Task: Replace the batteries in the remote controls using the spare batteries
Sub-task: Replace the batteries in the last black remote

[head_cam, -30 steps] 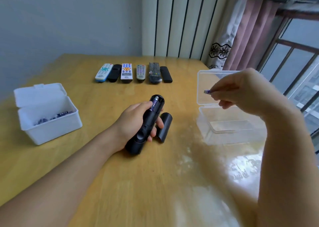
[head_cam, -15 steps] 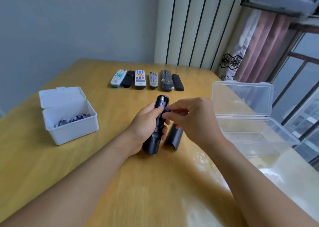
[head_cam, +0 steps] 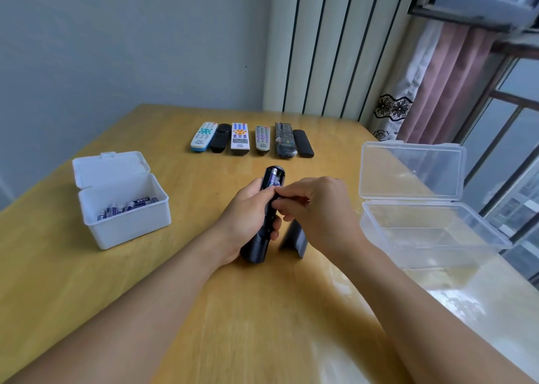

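My left hand [head_cam: 248, 223] grips an opened black remote [head_cam: 267, 217]; right fingers [head_cam: 281, 205] pinch at its remaining battery [head_cam: 273, 178]. Six remotes [head_cam: 250, 138] wait at the desk's far edge.

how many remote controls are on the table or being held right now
7. Six lie in a row at the far side: white-blue, black, white, grey, dark, black. One black remote is in the left hand.

Wooden table [head_cam: 87, 267]; white battery box [head_cam: 125, 226] left; clear box [head_cam: 431, 237] right; six remotes [head_cam: 250, 138] far; black cover [head_cam: 297, 237] centre
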`<state>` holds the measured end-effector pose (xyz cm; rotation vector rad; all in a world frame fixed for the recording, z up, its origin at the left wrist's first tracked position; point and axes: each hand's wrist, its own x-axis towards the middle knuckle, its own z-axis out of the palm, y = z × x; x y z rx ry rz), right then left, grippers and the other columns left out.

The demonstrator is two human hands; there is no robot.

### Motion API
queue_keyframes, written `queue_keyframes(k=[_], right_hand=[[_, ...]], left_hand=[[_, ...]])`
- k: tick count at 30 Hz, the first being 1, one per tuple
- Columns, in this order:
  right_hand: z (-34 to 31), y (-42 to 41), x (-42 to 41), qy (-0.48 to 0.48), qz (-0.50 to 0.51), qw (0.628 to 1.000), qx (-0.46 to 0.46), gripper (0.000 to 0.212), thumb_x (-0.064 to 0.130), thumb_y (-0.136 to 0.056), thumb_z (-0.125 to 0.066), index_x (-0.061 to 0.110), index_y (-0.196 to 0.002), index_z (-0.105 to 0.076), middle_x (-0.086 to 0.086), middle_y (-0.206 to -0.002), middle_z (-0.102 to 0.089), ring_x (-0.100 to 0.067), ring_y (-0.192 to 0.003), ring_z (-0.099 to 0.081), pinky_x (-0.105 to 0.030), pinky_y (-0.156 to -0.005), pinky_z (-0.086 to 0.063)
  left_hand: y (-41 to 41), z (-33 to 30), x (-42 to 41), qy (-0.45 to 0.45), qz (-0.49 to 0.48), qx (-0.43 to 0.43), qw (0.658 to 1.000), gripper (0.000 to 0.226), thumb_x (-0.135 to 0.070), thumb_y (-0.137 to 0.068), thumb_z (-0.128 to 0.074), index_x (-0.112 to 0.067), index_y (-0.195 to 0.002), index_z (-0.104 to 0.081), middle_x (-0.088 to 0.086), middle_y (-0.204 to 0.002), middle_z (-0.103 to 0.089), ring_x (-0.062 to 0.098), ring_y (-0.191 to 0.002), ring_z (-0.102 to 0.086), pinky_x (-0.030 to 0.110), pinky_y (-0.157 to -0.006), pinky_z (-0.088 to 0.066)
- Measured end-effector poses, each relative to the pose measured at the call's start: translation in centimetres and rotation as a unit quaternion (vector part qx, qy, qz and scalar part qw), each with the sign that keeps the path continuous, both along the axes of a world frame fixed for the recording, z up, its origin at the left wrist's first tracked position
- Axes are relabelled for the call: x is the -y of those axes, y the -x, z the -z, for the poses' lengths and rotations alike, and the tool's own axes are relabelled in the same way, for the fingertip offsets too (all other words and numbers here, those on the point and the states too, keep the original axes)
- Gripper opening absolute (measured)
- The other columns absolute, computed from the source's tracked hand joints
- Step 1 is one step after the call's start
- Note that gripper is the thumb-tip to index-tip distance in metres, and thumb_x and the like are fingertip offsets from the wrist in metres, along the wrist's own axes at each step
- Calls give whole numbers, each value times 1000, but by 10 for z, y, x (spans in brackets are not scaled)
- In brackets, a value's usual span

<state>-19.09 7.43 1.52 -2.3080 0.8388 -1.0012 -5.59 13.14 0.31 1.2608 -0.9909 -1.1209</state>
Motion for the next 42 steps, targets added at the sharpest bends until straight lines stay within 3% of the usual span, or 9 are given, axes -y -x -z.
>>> queue_keyframes(k=[10, 15, 18, 20, 26, 32, 35, 38, 42], right_hand=[[2, 1, 8, -116, 19, 990, 74, 24, 3, -81, -80, 10, -103, -79, -2, -81, -75, -9, -62, -71, -22, -66, -58], [-2, 5, 16, -223, 11, 963, 151, 31, 8, -65, -91, 17, -91, -78, 1, -69, -73, -14, -63, -66, -30, -67, -57], [2, 5, 20, -298, -1, 934, 196, 57, 6, -61, -92, 15, -112, -70, 0, -98, -75, -20, -77, -74, -43, -83, -60], [4, 4, 21, -329, -32, 922, 203, 69, 5, -65, -90, 18, -127, -63, -5, -115, -72, -21, -77, -73, -40, -79, -58], [-2, 8, 22, -423, -80, 868, 247, 40, 3, -76, -80, 7, -116, -72, -23, -112, -70, -24, -64, -61, -32, -65, -53], [0, 4, 21, -403, -45, 879, 249, 28, 0, -84, -75, 7, -111, -74, -22, -107, -73, -23, -66, -63, -33, -61, -52], [-1, 2, 21, -356, -30, 911, 205, 20, 11, -97, -63, 13, -115, -72, -10, -100, -76, -19, -77, -67, -29, -61, -54], [2, 3, 27, -159, 91, 983, 29, 31, 37, -101, -54, 22, -125, -67, 4, -111, -71, -13, -97, -65, -32, -78, -55], [4, 3, 23, -49, 134, 933, -331, 53, 64, -88, -59, 20, -117, -63, -1, -118, -61, -21, -107, -54, -34, -85, -49]], left_hand=[[1, 2, 2, -5, 11, 2, 1000, 25, -22, -108, -41, -2, -115, -52, 13, -83, -57, 17, -55, -50, 28, -45, -44], [2, -1, 1, 7, 32, -13, 999, 27, -25, -108, -43, -2, -116, -54, 11, -79, -54, 17, -55, -50, 28, -45, -43], [1, -4, 1, 6, 36, -25, 999, 29, -25, -108, -43, -3, -123, -54, 8, -75, -55, 16, -55, -50, 27, -45, -44], [0, -6, 0, 8, 45, -44, 998, 30, -25, -107, -43, -5, -125, -56, 7, -73, -56, 16, -55, -50, 26, -44, -44], [1, -5, -4, 24, 97, -56, 993, 33, -28, -107, -45, -4, -127, -51, 7, -78, -57, 15, -57, -50, 26, -46, -45], [2, -1, -1, 30, 71, -9, 997, 22, -19, -106, -48, -6, -121, -55, 10, -79, -60, 18, -56, -54, 30, -47, -47], [0, 0, 2, 20, 16, 23, 999, 19, -17, -105, -47, -10, -116, -60, 12, -78, -63, 18, -54, -56, 30, -46, -48], [-7, -1, 4, 17, -16, 41, 999, 19, -17, -104, -47, -12, -115, -62, 11, -80, -66, 17, -56, -58, 28, -48, -49], [-17, -3, 6, -5, -46, 22, 999, 20, -14, -103, -46, -7, -116, -61, 12, -79, -68, 18, -55, -58, 28, -47, -49]])
